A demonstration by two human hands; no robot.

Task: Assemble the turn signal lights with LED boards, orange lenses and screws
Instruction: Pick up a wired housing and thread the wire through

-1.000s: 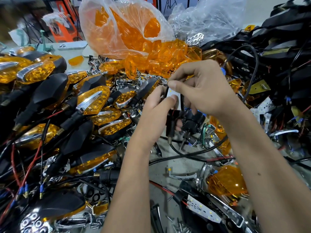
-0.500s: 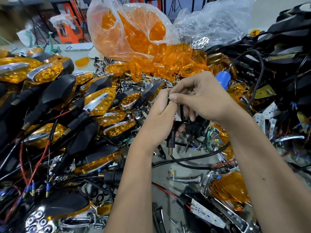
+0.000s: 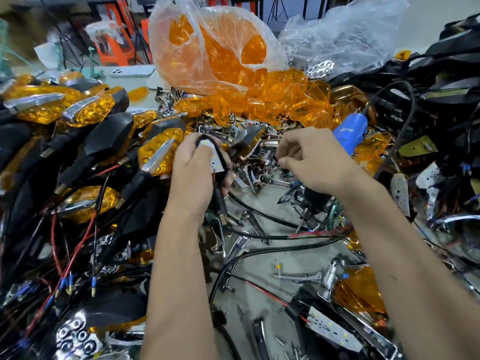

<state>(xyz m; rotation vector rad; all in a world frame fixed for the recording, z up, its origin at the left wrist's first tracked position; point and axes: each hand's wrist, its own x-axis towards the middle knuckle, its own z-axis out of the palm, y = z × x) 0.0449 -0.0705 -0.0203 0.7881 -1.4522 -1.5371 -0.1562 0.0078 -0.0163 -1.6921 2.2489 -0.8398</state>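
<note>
Left hand (image 3: 193, 175) raised over the middle of the cluttered grey tabletop (image 3: 293, 258); its fingers curl round a black turn-signal housing with a white LED board (image 3: 215, 159) seated in it, board face up, red and black leads running out at the lower end; the housing's threaded stem (image 3: 219, 203) hangs below the palm. Right hand (image 3: 315, 162) just beside it, apart from the housing; thumb and forefinger pinched narrow on something small and dark, too small to identify; remaining fingers curled.

Surroundings: loose orange plastic lenses (image 3: 272, 100) heaped beyond the hands, spilling from a clear plastic bag (image 3: 213, 45) at the far edge; a blue-handled electric screwdriver (image 3: 350, 131) lies tilted just right of the right hand, against the lens heap. Finished black-and-orange signal lights (image 3: 85, 118) stacked along the left side, crowding that side fully; black housings and wires (image 3: 441, 74) piled along the right edge. Bare tabletop shows only between the forearms and below them, crossed by black cables and strewn with chrome trim pieces (image 3: 298, 276) and small screws (image 3: 293, 352); a second white LED board (image 3: 330, 331) lies at lower right beside an orange lens.
</note>
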